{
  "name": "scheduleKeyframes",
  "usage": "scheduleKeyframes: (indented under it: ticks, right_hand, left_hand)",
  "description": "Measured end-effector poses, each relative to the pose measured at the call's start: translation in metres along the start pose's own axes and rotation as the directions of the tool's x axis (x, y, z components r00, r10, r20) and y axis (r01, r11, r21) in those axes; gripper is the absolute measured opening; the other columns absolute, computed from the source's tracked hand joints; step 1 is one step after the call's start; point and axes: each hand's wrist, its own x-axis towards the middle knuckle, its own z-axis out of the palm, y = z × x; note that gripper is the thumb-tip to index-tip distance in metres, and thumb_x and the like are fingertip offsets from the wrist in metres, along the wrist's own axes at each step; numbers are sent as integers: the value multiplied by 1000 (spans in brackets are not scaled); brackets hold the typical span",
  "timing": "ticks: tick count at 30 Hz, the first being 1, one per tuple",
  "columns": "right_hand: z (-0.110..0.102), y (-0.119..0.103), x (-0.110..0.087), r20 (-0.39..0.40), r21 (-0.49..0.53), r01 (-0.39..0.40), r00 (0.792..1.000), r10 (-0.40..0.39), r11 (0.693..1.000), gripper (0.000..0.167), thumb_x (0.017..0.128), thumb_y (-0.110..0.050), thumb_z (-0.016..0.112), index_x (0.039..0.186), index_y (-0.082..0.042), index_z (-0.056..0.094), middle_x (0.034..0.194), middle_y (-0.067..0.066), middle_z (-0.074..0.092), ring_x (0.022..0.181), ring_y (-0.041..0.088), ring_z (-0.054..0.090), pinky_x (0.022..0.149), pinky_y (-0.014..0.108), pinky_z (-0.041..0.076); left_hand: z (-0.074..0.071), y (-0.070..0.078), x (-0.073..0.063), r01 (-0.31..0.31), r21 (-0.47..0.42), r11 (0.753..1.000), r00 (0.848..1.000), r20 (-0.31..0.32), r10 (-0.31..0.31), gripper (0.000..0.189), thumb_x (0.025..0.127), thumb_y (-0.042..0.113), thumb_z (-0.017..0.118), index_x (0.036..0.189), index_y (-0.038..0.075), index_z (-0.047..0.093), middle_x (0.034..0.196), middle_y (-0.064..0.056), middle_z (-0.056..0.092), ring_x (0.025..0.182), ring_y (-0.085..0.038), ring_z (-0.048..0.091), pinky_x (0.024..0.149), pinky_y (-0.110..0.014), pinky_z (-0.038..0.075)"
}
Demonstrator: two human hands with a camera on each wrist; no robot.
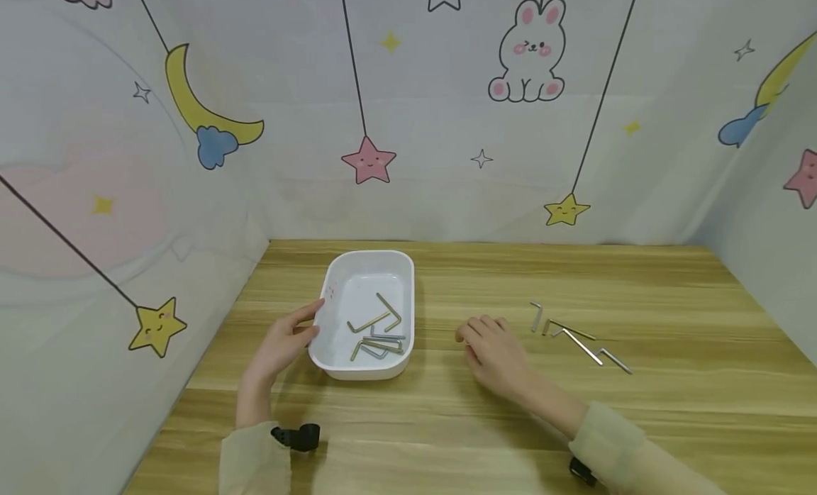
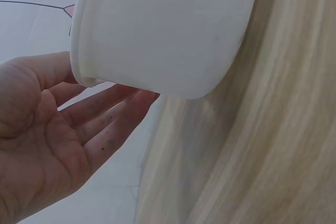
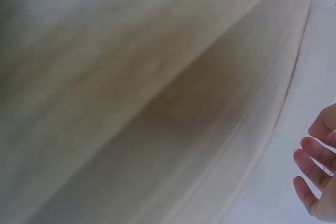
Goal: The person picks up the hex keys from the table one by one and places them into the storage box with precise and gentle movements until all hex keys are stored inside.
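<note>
My left hand (image 1: pixel 281 346) touches the left side of a white plastic box (image 1: pixel 410 296). The left wrist view shows the left fingers (image 2: pixel 118 121) nearly straight along the outer wall, with the thumb at the rim. Several brass-coloured and silver hex keys (image 1: pixel 373 321) lie in the box, mostly at its near right. My right hand (image 1: pixel 498 357) is low over the table between the box and the loose keys, its fingers loosely bent. Nothing shows in the right hand (image 3: pixel 320 163) in the right wrist view.
To the right of my right hand, several more hex keys (image 1: pixel 582 346) lie scattered on the wooden table (image 1: pixel 447 424). A printed cloth (image 1: pixel 434 204) with stars, moons and a rabbit hangs along the table's back and sides.
</note>
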Motion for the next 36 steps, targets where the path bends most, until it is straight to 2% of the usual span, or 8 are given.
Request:
scheduleKeyframes:
  ticks: [7,14,21,28,36]
  right_hand:
    - [2,12,-10,-32,-10,-1,1000,0,1000,22,76,-2,66,93,-15,62,88,-4,63,84,17,56,76,35,43]
    - [-4,21,-18,10,-22,-36,999,36,999,23,77,-2,66,95,-15,62,89,-3,63,85,17,57,76,37,44]
    - [-8,35,-28,41,-7,-108,993,109,994,25,75,0,67,95,-14,62,88,-2,63,83,18,56,77,40,47]
    - [-11,45,-38,27,-45,-108,994,109,993,23,74,0,67,92,-14,62,87,-2,62,82,18,56,71,37,43]
    - [-15,56,-48,26,-46,-127,991,128,991,23,74,1,67,92,-12,62,86,-1,62,83,21,59,77,44,46]
  left_hand:
    - [0,1,0,-7,-4,1000,1000,-2,7,51,98,9,48,148,9,37,147,-27,39,123,-41,52,93,-42,52]
    - [0,1,0,-2,-3,1000,1000,-1,2,51,99,10,48,148,9,36,147,-26,39,124,-40,52,93,-41,52]
    - [1,1,0,2,-8,1000,1000,2,-2,51,99,10,48,148,10,37,148,-26,39,123,-40,52,91,-38,52]
    - [0,1,-1,3,8,1000,1000,-1,-3,51,99,10,48,148,9,37,147,-27,39,123,-40,53,90,-36,52]
    - [1,1,-1,3,21,1000,1000,-6,-3,51,99,11,48,148,10,38,147,-27,40,123,-41,53,91,-38,52]
